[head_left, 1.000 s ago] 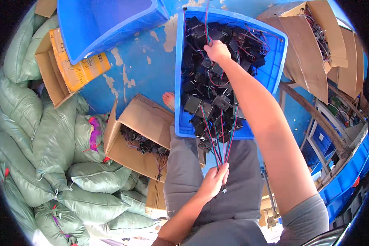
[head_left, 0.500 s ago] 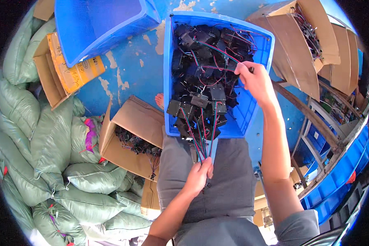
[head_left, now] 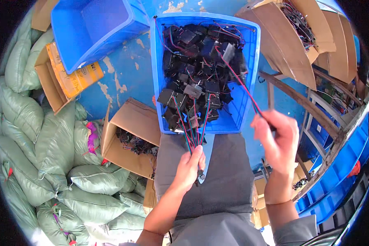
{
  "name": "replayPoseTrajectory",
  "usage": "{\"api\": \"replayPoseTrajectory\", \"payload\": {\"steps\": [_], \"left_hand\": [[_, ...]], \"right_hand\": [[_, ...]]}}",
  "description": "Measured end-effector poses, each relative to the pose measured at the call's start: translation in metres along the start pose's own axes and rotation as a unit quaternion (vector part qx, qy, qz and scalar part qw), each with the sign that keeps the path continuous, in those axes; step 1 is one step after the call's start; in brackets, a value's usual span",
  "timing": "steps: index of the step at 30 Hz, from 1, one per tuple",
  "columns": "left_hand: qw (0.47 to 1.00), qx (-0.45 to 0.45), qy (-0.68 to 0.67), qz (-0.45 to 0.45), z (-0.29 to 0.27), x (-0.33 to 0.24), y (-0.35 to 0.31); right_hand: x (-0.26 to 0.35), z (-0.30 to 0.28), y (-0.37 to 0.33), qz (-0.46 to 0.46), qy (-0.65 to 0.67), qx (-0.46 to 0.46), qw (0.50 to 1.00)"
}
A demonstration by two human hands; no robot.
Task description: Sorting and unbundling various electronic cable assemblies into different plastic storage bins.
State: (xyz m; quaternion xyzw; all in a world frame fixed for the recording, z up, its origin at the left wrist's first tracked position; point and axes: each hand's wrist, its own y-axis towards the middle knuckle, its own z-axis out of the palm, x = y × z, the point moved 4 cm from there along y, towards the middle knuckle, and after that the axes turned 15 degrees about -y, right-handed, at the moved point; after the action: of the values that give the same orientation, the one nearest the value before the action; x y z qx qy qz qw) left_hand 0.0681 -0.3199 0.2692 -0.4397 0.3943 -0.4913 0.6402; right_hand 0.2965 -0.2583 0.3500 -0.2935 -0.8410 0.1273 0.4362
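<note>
A blue plastic bin [head_left: 229, 121] in front of my lap holds a heap of small black box-shaped parts [head_left: 188, 53] with thin red, black and green wires. My left hand [head_left: 188, 170] is closed round a bundle of wires [head_left: 197, 137] near the bin's front edge. Several parts on those wires rest at the near side of the heap, and connector ends poke out below the fingers. My right hand [head_left: 279, 137], right of the bin, pinches another wire [head_left: 244, 84]. That wire runs taut up to a blurred part with a silvery face [head_left: 228, 53] over the heap.
An empty-looking blue bin [head_left: 98, 37] stands tilted at far left, beside a yellow-taped carton [head_left: 80, 78]. Another carton [head_left: 131, 158] with wired parts sits left of my legs. Green sacks [head_left: 55, 139] pile up at left. Cartons [head_left: 274, 41] and a wooden frame [head_left: 295, 96] are at right.
My right hand has drawn back from the heap toward me and to the right, pulling its wire straight and lifting a part. The left hand still grips its bundle. The view has shifted slightly.
</note>
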Motion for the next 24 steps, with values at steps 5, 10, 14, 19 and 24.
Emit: {"api": "replayPoseTrajectory", "payload": {"steps": [5,10,14,19,24], "left_hand": [[0.999,-0.006,0.031,0.011,0.009,0.007,0.008],[0.999,-0.004,0.054,0.004,0.003,0.018,0.006],[0.998,-0.011,0.06,-0.019,0.0,0.029,-0.01],[0.997,-0.006,0.067,-0.033,0.014,0.033,-0.041],[0.995,0.022,0.081,-0.048,0.027,0.029,-0.063]], "right_hand": [[-0.021,0.002,-0.034,-0.005,-0.01,0.016,1.0],[-0.051,0.006,-0.045,0.053,0.003,-0.011,0.999],[-0.074,0.005,-0.056,0.112,0.033,-0.031,0.993],[-0.084,0.011,-0.069,0.141,0.057,-0.007,0.988],[-0.084,0.014,-0.082,0.167,0.086,0.009,0.982]]}}
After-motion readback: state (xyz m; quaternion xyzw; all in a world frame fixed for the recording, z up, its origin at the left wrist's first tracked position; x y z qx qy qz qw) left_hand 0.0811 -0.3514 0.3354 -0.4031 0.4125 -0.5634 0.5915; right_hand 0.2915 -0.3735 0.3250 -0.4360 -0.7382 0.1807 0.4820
